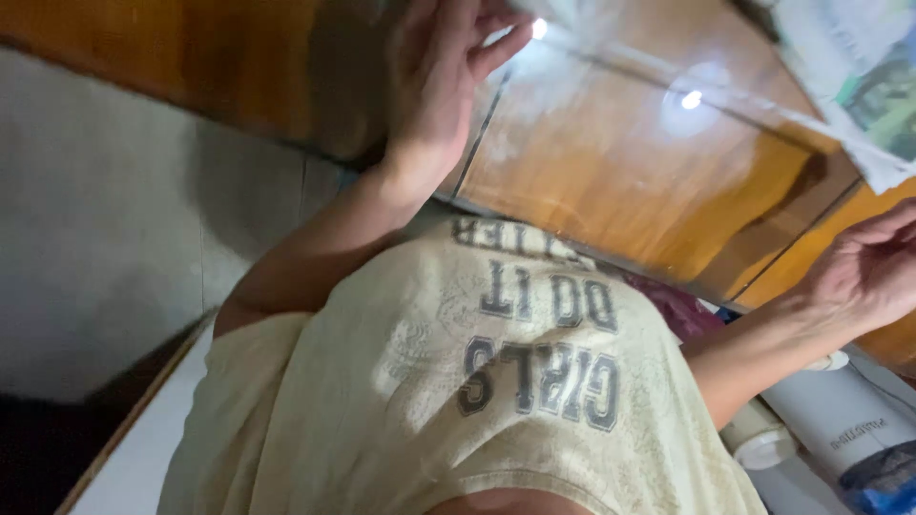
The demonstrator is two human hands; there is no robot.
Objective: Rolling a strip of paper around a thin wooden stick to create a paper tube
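My left hand lies flat on the glossy wooden tabletop, fingers stretched and slightly apart, with nothing in it. Its fingertips reach a pale translucent sheet at the top edge. My right hand rests at the table's near edge on the far right. Its fingers are loosely curled and cut off by the frame, so any hold is hidden. My cream printed shirt fills the lower middle, between both forearms.
A printed paper lies on the table at the top right. White cylindrical containers and a blue object sit at the bottom right. Magenta cloth shows beside my shirt. Grey floor tiles spread to the left.
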